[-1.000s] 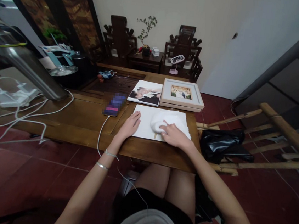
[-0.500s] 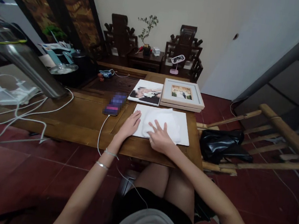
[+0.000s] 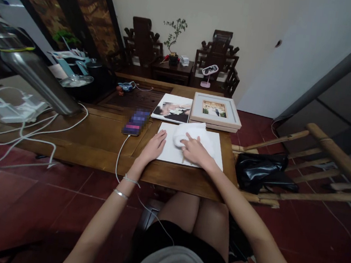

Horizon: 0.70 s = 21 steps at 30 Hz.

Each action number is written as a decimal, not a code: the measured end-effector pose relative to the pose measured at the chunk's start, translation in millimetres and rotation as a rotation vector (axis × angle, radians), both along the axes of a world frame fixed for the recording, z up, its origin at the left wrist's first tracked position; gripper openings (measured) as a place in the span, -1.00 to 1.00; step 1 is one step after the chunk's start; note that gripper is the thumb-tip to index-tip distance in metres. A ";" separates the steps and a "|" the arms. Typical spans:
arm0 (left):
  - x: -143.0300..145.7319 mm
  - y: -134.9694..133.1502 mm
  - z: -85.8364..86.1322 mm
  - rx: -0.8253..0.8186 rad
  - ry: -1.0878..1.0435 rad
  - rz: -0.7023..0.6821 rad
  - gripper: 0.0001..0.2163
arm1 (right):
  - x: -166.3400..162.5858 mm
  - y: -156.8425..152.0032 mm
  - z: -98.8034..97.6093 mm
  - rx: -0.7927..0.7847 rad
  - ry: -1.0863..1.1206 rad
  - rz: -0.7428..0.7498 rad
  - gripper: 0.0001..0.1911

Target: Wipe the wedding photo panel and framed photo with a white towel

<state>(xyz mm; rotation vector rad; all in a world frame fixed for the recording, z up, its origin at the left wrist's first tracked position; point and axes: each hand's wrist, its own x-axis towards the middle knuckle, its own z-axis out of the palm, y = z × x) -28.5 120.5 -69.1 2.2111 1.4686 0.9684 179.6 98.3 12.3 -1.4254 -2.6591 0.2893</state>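
Observation:
A flat white board (image 3: 169,151) lies near the front edge of the wooden table. My left hand (image 3: 154,147) rests flat on its left edge, fingers stretched out. On the board is a bunched white cloth (image 3: 191,132), puffed up and folded. My right hand (image 3: 196,150) presses into the cloth's near side, its fingers bent into the folds and holding it. Some small brownish marks show on the board just below that hand. Part of the board is hidden under the cloth and hand.
Behind the board lie a photo panel (image 3: 173,109) and a framed picture (image 3: 217,110). A charging phone (image 3: 135,122) sits to the left, its cable over the front edge. Farther left are a steel flask (image 3: 41,77) and a power strip (image 3: 17,108). A bamboo chair (image 3: 314,154) stands right.
My right hand has slid slightly right and away from me, its fingers curling in. The cloth has bunched up and shifted toward the framed picture. My left hand stays on the board.

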 end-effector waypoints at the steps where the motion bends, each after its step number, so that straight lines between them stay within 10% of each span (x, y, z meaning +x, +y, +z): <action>1: -0.2 0.1 -0.1 -0.002 -0.002 -0.002 -0.59 | -7.3 7.5 -2.2 0.018 -0.008 -0.035 -0.59; 8: -1.6 1.1 -1.8 0.016 0.003 -0.011 -0.59 | -38.8 2.7 -12.6 0.114 -0.099 0.007 -0.58; 16: -2.0 -1.0 3.2 0.020 0.048 -0.018 -0.59 | -9.5 -75.9 3.0 0.028 -0.062 0.292 -0.66; 21: -1.1 -0.3 0.8 0.036 0.034 -0.002 -0.60 | 0.0 -62.0 9.5 -0.027 -0.043 0.229 -0.69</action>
